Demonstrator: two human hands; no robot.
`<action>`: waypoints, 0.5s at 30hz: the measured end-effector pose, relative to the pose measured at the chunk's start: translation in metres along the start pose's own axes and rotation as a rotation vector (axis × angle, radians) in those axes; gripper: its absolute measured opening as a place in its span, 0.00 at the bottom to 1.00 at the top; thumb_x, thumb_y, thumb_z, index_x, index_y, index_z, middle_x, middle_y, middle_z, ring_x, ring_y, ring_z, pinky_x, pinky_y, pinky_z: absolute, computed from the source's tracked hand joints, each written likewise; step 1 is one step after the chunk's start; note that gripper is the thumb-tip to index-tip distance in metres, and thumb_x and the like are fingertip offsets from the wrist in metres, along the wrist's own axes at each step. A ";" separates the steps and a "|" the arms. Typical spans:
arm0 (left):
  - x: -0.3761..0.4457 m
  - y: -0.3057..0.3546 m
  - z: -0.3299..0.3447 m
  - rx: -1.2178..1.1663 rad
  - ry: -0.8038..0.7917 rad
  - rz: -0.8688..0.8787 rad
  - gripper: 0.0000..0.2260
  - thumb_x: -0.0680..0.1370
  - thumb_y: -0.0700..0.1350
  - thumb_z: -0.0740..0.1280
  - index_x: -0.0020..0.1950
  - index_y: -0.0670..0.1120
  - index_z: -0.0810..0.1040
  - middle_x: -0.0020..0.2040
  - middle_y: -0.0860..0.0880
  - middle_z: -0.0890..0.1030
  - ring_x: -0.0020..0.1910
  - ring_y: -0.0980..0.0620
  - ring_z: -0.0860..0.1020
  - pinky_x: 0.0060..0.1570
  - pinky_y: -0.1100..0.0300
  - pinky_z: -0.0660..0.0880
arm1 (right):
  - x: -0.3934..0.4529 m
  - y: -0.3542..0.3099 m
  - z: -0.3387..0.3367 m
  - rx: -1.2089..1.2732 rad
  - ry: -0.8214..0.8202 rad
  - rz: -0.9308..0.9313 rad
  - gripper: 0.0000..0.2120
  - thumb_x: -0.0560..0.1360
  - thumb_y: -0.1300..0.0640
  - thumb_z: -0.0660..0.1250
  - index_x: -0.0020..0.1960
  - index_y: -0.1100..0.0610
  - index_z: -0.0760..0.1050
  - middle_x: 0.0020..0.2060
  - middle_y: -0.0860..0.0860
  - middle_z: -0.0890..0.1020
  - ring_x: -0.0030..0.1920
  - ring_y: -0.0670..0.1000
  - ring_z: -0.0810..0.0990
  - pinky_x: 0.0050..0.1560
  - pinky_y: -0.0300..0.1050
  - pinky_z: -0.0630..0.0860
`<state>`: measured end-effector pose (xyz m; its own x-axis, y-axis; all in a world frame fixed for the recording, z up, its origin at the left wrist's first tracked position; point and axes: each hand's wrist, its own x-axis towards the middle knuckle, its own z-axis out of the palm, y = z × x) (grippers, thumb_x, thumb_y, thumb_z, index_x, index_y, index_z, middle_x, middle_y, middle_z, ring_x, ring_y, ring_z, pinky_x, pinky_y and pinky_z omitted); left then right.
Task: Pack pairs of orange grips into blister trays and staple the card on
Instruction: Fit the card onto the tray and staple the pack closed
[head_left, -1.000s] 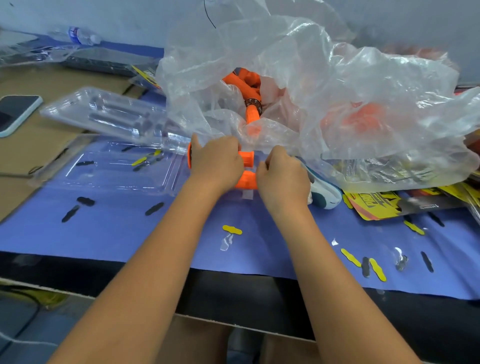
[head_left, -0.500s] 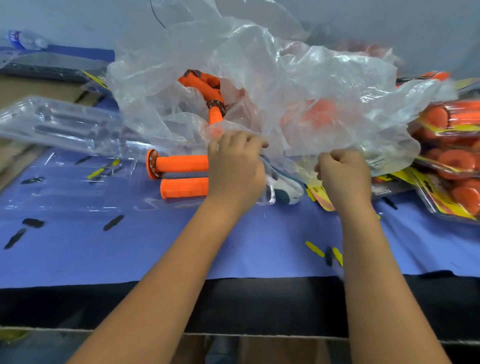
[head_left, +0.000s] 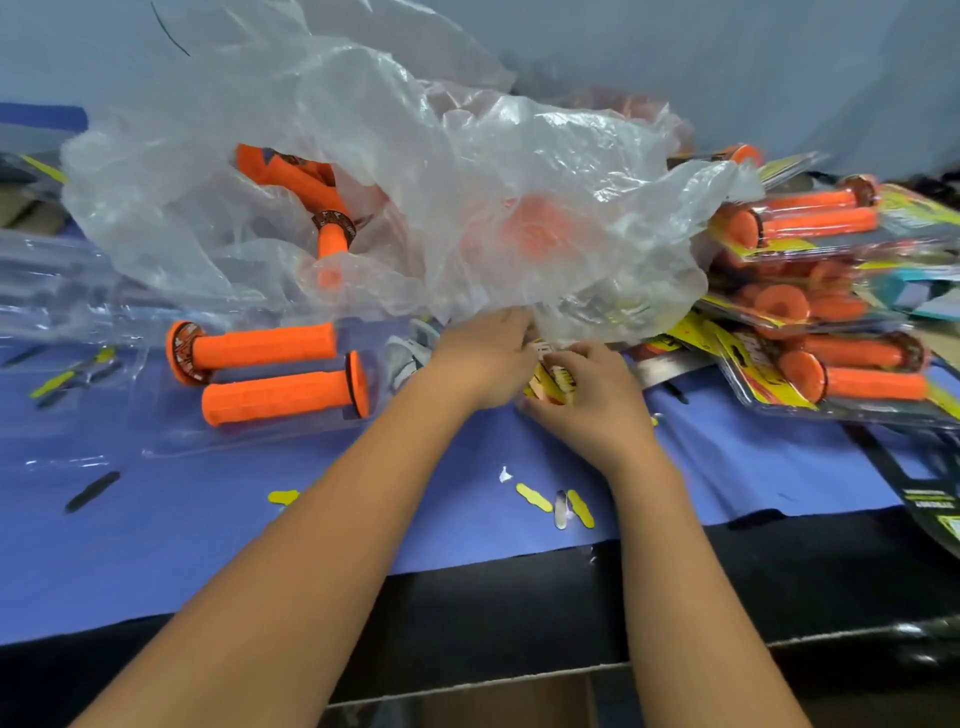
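Now | grips (head_left: 270, 371) lie crosswise, flanges opposed | both hands' fingers (head_left: 566, 358) pinch yellow card (head_left: 553, 382)

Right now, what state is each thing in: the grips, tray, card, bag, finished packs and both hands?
Two orange grips: lying side by side in the tray, flanges at opposite ends.
Blister tray: open, no card on it.
Yellow card: held between both hands.
Plastic bag: crumpled, loose grips inside.
Finished packs: stacked at right.
Left hand: gripping the card.
Right hand: gripping the card.
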<state>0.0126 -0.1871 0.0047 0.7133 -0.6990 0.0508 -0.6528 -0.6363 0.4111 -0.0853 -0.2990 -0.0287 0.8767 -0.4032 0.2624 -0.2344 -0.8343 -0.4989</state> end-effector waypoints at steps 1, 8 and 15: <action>0.001 -0.004 0.000 -0.072 0.005 -0.017 0.19 0.79 0.45 0.57 0.71 0.52 0.67 0.70 0.49 0.71 0.68 0.46 0.68 0.61 0.53 0.67 | 0.001 -0.001 0.001 -0.027 -0.003 0.002 0.20 0.68 0.47 0.74 0.57 0.53 0.81 0.53 0.51 0.78 0.57 0.52 0.74 0.54 0.48 0.73; 0.005 -0.009 0.007 -0.273 0.155 -0.063 0.28 0.79 0.47 0.58 0.77 0.62 0.54 0.73 0.49 0.68 0.69 0.46 0.68 0.57 0.54 0.67 | -0.003 0.001 -0.012 -0.009 0.037 0.049 0.09 0.70 0.51 0.67 0.39 0.56 0.80 0.38 0.51 0.81 0.43 0.54 0.78 0.42 0.52 0.76; 0.003 -0.016 0.001 -0.454 0.110 -0.058 0.22 0.80 0.47 0.58 0.74 0.60 0.63 0.73 0.56 0.70 0.69 0.49 0.69 0.66 0.50 0.67 | -0.008 0.015 -0.027 0.179 0.114 0.098 0.09 0.76 0.57 0.66 0.37 0.54 0.78 0.33 0.47 0.79 0.38 0.45 0.76 0.36 0.39 0.71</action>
<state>0.0245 -0.1791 -0.0022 0.7840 -0.6124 0.1020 -0.4510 -0.4489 0.7714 -0.1072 -0.3180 -0.0162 0.7980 -0.5273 0.2918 -0.2289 -0.7131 -0.6627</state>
